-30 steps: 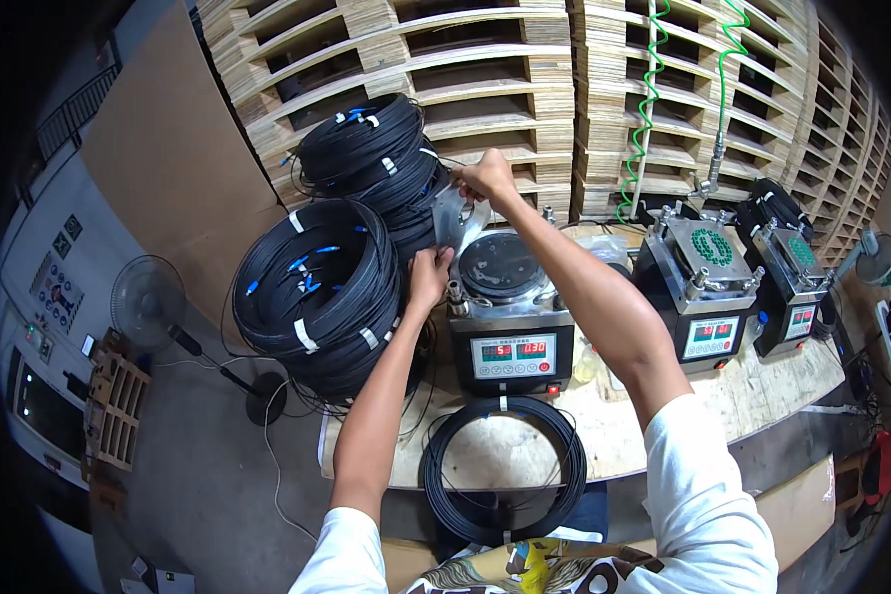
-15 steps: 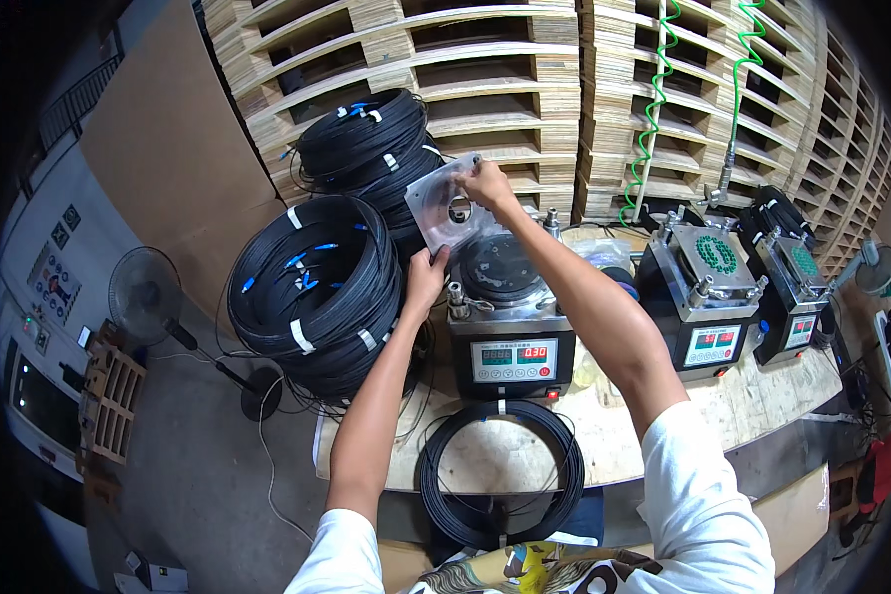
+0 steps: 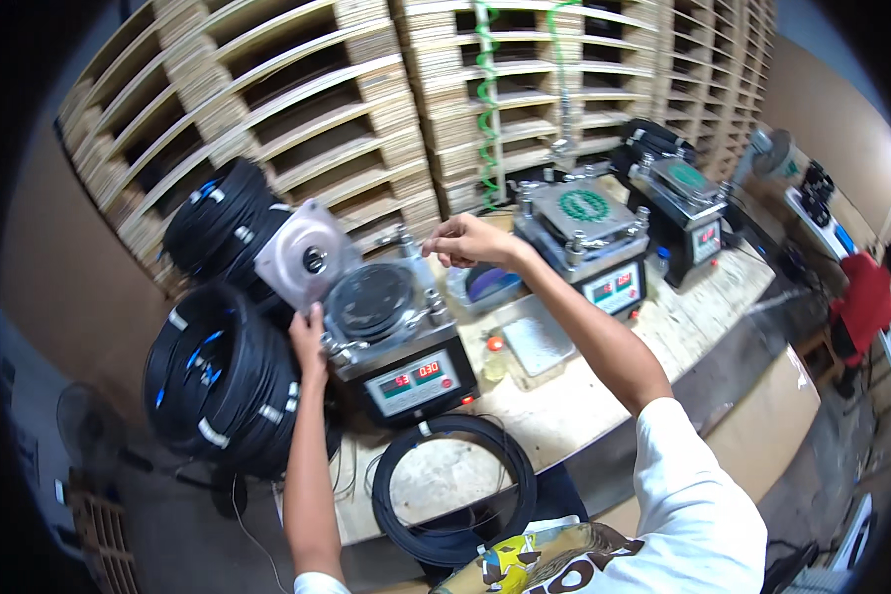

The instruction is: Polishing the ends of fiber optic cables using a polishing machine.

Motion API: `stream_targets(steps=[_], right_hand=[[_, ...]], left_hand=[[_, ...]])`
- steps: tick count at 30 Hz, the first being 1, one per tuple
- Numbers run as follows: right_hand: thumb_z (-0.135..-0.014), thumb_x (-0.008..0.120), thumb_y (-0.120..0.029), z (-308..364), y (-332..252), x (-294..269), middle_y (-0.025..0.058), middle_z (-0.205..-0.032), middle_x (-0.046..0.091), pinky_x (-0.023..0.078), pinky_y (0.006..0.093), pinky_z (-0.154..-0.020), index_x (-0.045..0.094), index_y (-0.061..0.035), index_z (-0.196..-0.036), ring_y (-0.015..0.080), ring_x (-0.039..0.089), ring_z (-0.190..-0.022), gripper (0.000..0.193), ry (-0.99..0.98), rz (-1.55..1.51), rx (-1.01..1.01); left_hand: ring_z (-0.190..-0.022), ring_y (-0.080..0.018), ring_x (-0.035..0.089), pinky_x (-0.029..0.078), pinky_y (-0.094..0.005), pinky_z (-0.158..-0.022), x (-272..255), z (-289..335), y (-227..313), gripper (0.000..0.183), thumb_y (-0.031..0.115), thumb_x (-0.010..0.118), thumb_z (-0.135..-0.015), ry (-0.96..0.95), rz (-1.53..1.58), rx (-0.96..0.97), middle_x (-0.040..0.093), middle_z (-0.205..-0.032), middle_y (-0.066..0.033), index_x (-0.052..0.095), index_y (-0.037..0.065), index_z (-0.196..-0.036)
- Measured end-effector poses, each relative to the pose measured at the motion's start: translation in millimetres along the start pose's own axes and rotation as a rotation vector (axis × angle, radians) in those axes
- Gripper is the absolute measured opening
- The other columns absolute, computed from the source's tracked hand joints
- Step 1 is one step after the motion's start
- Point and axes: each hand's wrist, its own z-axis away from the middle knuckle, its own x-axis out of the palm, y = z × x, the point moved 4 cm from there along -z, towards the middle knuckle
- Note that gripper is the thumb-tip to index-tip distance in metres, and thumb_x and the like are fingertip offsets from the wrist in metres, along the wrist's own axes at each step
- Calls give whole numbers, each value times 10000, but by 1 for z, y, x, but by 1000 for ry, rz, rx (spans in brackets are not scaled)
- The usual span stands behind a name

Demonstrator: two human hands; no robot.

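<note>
My left hand [image 3: 310,346] is closed on the lower corner of a square, silvery plate [image 3: 285,255] with a round hole in its middle. The plate stands tilted at the left of a bench-top polishing machine [image 3: 406,371], which has a round black disc [image 3: 368,300] on top and a lit red and green display. Over the far right side of this machine hovers my right hand [image 3: 470,243], slightly blurred. Its fingers are curled and pinched together; whatever they may hold is too small to make out. Nothing lies on the black disc.
Stacked black cable coils [image 3: 223,381] with blue connectors stand at the left. One cable coil [image 3: 388,485] lies at the bench's front edge. A clear tray [image 3: 535,337] and two similar machines [image 3: 584,238] are to the right. Wooden pallets [image 3: 317,99] rise behind; a person in red [image 3: 861,307] is far right.
My right hand has let go of the plate and moved right, across the machine. My left hand keeps the plate, now lower beside the machine. The whole view has swung to the right.
</note>
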Motion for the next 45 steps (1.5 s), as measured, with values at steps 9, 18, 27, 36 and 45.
stream_targets(steps=[9,18,27,36,45], right_hand=[[-965,607,-139,44,38,-283,2,-759,629,402,215,-442,701,-21,-1111,40,510,-538,211,890,169,-72],[-669,818,-408,-20,129,-438,236,-1328,606,384,484,-1110,523,-63,-1391,368,560,-1274,852,1135,643,257],[-765,797,-260,-42,66,-339,57,-814,703,517,297,-685,692,-47,-893,135,643,-746,270,745,456,7],[-856,579,-22,3,-67,-97,146,-1076,701,548,354,-915,550,-30,-1285,221,687,-1014,430,292,-166,-340],[-816,465,14,29,-64,88,129,-909,674,550,314,-773,562,47,-1170,190,669,-827,369,504,-328,-324]], left_hand=[[-894,-171,578,459,-330,-865,10,6,11,368,266,562,-1033,13,26,5,676,-1017,-130,596,-98,-1081],[-1028,-199,597,430,-332,-974,20,12,6,423,294,546,-1040,-79,10,-20,666,-1159,-134,578,-79,-1237],[-841,-188,586,484,-368,-819,6,12,15,435,343,563,-1027,11,-195,30,686,-939,-136,621,-88,-1045],[-732,-139,506,455,-362,-693,4,8,4,399,340,617,-993,90,-117,40,631,-765,-108,606,-39,-872],[-748,-70,515,430,-281,-682,22,15,3,220,185,609,-995,-19,450,-243,656,-840,-12,673,-25,-999]])
